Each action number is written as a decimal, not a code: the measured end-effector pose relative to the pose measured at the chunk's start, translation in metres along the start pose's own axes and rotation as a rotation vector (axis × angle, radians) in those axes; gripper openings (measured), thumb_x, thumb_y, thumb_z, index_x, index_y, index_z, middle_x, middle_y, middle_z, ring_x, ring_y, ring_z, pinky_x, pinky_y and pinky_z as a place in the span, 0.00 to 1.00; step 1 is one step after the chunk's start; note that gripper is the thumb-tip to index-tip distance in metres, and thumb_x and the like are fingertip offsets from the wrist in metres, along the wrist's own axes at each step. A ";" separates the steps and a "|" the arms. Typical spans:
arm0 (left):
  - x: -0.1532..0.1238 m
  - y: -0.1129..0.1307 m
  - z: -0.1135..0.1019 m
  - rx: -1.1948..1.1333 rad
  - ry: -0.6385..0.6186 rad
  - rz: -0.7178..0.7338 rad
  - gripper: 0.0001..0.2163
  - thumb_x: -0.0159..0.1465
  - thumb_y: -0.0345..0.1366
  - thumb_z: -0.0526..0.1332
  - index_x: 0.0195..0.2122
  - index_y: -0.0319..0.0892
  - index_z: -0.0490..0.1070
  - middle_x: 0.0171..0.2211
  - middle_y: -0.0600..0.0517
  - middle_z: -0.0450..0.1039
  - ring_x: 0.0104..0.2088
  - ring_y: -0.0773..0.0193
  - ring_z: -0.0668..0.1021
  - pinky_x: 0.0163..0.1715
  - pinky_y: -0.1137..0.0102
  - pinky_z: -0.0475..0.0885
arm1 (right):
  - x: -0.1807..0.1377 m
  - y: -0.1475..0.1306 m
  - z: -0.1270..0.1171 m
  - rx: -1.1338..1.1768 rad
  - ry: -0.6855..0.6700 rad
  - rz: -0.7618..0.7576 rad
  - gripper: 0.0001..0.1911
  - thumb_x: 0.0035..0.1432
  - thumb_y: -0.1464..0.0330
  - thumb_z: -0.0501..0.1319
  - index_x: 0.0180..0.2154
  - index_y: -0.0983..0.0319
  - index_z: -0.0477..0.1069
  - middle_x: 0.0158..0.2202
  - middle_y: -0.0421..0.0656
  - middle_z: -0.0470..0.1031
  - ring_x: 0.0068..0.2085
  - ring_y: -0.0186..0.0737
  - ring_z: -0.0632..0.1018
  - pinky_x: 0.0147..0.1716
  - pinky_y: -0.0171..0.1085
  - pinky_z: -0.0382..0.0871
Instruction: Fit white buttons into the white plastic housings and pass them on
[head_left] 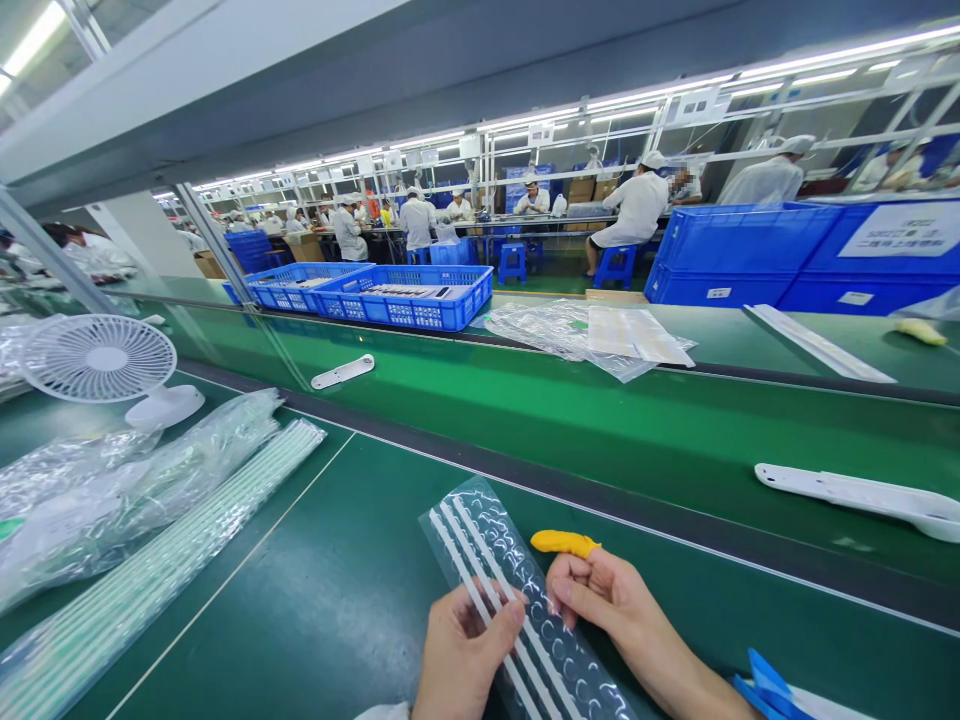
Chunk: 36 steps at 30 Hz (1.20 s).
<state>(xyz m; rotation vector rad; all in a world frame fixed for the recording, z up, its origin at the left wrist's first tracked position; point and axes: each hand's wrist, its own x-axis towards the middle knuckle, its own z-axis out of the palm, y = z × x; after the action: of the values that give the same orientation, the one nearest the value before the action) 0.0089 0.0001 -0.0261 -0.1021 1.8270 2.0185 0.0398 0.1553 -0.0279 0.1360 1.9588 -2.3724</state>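
Left hand (459, 650): up from bottom edge, back to camera, thumb extended forward and pressed down, fingers curled under. Right hand (609, 600): in from lower right, forearm bare, fingers bent in a pinch, index straight, yellow-capped. Hands close together, not touching.

A dark green worktop (300, 620) fronts a green conveyor belt (600, 420) running left to right. Beyond it stand blue crates (409, 295) and larger blue bins (750, 250). Rows of fluorescent tubes (660, 95) light the hall, where people in white coats and caps (637, 205) sit on blue stools (512, 262). A white desk fan (101, 358) stands at left.
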 end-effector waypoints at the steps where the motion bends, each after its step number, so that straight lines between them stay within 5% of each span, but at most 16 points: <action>1: 0.000 0.000 0.000 0.001 0.002 0.001 0.17 0.40 0.49 0.69 0.21 0.37 0.76 0.18 0.51 0.74 0.22 0.67 0.70 0.25 0.74 0.63 | 0.000 0.000 0.000 0.003 0.004 -0.004 0.15 0.50 0.58 0.62 0.22 0.62 0.65 0.21 0.37 0.68 0.23 0.31 0.66 0.24 0.33 0.58; 12: -0.001 0.001 0.000 -0.009 0.010 0.004 0.18 0.39 0.49 0.69 0.21 0.38 0.76 0.19 0.52 0.74 0.22 0.67 0.71 0.25 0.74 0.65 | 0.006 0.010 -0.002 -0.047 0.152 0.056 0.19 0.41 0.53 0.65 0.24 0.62 0.66 0.19 0.38 0.70 0.18 0.30 0.66 0.19 0.32 0.60; 22: 0.001 -0.003 -0.001 -0.021 0.026 -0.008 0.18 0.39 0.48 0.70 0.22 0.36 0.76 0.19 0.52 0.73 0.23 0.67 0.71 0.26 0.74 0.64 | 0.005 0.016 -0.004 -0.150 0.276 -0.038 0.19 0.42 0.52 0.63 0.24 0.62 0.70 0.18 0.38 0.68 0.20 0.34 0.69 0.19 0.34 0.64; 27: 0.004 -0.008 -0.003 -0.031 -0.008 -0.025 0.19 0.40 0.49 0.69 0.22 0.35 0.74 0.18 0.53 0.71 0.21 0.69 0.69 0.24 0.74 0.64 | -0.005 -0.006 0.006 -0.581 0.222 -0.353 0.06 0.52 0.65 0.60 0.25 0.60 0.70 0.24 0.40 0.70 0.27 0.37 0.71 0.27 0.35 0.67; 31: 0.005 -0.010 -0.005 -0.026 -0.061 -0.037 0.20 0.41 0.49 0.68 0.23 0.35 0.73 0.17 0.55 0.69 0.20 0.70 0.67 0.21 0.75 0.63 | -0.014 -0.022 0.018 -0.976 0.131 -0.633 0.09 0.56 0.74 0.53 0.29 0.60 0.70 0.24 0.42 0.70 0.27 0.38 0.70 0.26 0.38 0.66; 36: 0.004 -0.010 -0.005 -0.016 -0.051 -0.014 0.19 0.43 0.49 0.68 0.22 0.35 0.73 0.18 0.55 0.69 0.20 0.71 0.67 0.22 0.76 0.62 | -0.016 -0.022 0.020 -1.131 0.167 -0.686 0.09 0.56 0.75 0.51 0.30 0.61 0.68 0.24 0.43 0.69 0.25 0.38 0.68 0.22 0.37 0.63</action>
<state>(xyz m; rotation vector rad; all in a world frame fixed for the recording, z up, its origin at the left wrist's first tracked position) 0.0079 -0.0033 -0.0371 -0.0674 1.7745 2.0084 0.0524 0.1394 -0.0008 -0.4660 3.4555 -1.0439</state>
